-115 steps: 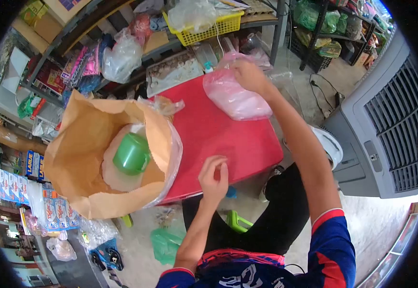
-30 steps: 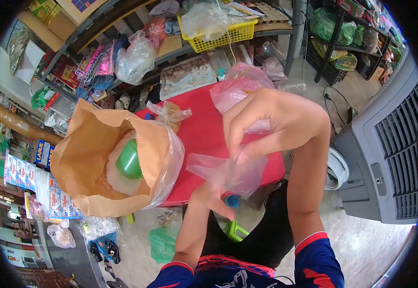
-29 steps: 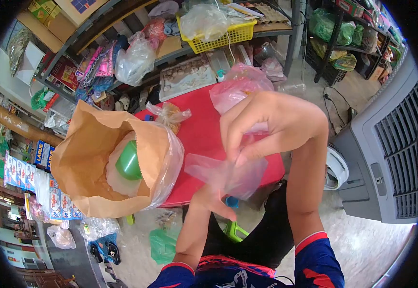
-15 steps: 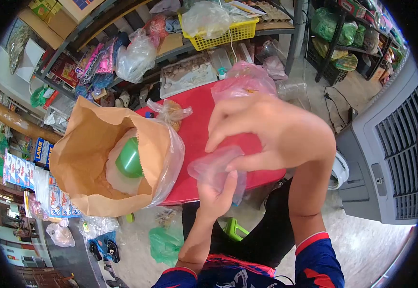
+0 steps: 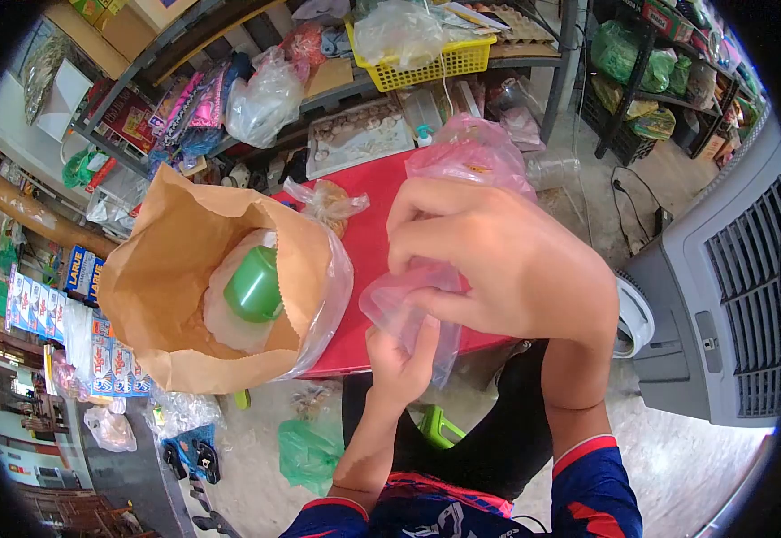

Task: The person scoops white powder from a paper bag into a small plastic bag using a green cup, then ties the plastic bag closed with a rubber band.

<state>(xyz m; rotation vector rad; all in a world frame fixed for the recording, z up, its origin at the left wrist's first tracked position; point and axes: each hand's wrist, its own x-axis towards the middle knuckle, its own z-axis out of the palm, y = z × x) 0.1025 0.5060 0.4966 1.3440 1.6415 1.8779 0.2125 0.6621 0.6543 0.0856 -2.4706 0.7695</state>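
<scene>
Both hands grip one small clear plastic bag [image 5: 401, 309] above the red table's [image 5: 374, 255] near edge: left hand [image 5: 398, 354] pinching from below, right hand [image 5: 507, 260] clasping its top. Beyond stands a brown paper sack [image 5: 175, 287] holding a green plastic cup [image 5: 252, 285].

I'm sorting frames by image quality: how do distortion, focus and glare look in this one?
Head view: strong fisheye, with black corners and bowed shelves and cooler grille; the right hand looms oversized and slightly soft; even daylight, no hard shadows; mild sheen on the thin plastic bag held by both hands, left hand below.
</scene>
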